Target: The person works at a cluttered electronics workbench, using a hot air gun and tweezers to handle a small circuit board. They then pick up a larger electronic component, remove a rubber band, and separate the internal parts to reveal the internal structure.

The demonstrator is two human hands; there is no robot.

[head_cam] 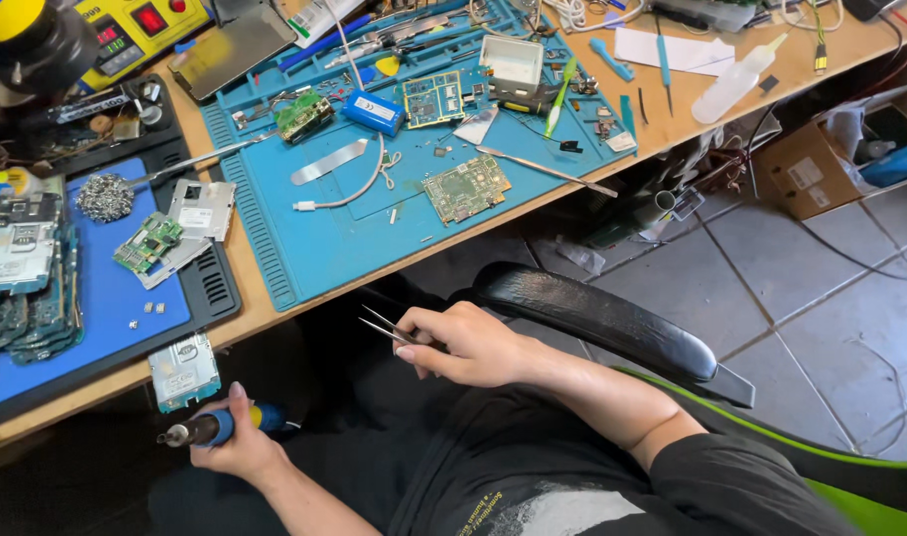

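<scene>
My left hand [237,445] is held below the table edge and grips a blue-and-yellow-handled soldering tool [207,429], its metal tip pointing left. Just above it, a small phone board with a silvery shield [183,370] hangs over the wooden table's front edge [265,316]. In front of my lap, my right hand [468,344] pinches thin metal tweezers [389,328], tips pointing up-left toward the table. A green circuit board [465,188] lies on the large blue work mat [314,238], apart from both hands.
A smaller blue mat [106,288] at the left holds a green board, metal shields and stacked phone frames. A yellow station [140,30] stands at the back. Tools, a white cable and a blue battery litter the mat. A black chair armrest [602,318] is beside my right arm.
</scene>
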